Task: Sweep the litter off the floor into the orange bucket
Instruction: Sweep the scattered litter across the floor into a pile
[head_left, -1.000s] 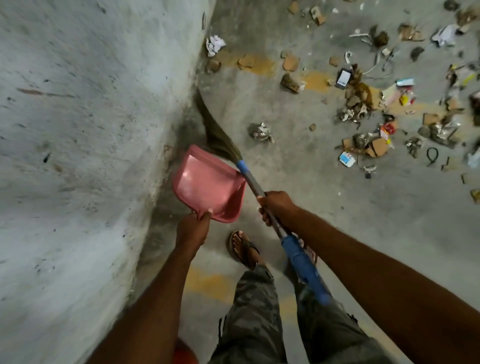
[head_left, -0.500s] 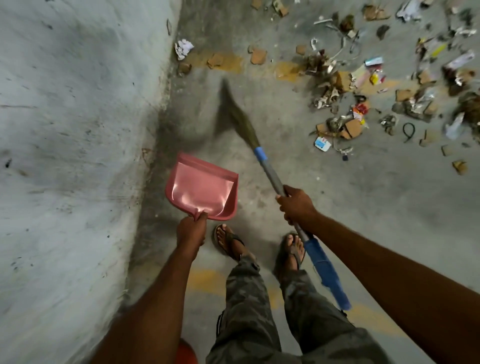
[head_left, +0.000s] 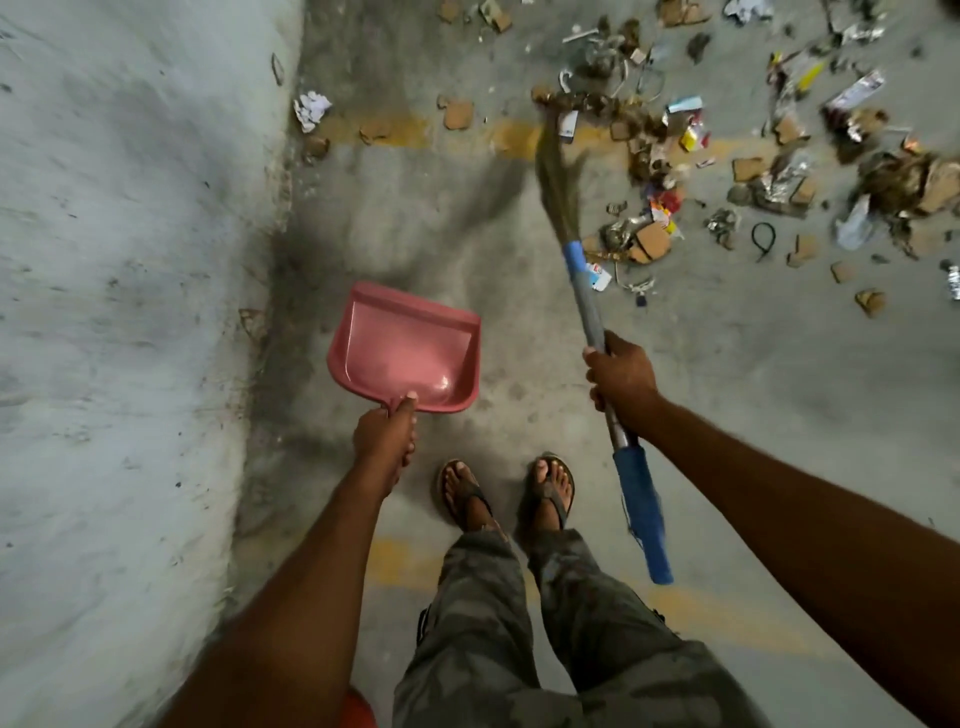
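Litter (head_left: 655, 243) well ahead of right fingers (head_left: 595, 364), gripping broom (head_left: 586, 304)

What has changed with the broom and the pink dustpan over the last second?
The broom swung rightward, from beside the wall and behind the dustpan over to the litter. Nothing was picked up or let go: the right hand still grips the broom handle, and the left hand still holds the empty dustpan.

The orange bucket (head_left: 358, 712) shows as a sliver at the bottom edge. The broom (head_left: 588, 312) has blurred bristles, its shaft partly covered by the right hand (head_left: 621, 382). The left hand (head_left: 385, 439) hides the handle of the dustpan (head_left: 402, 353). The litter (head_left: 748, 169) runs off the top and right edges.
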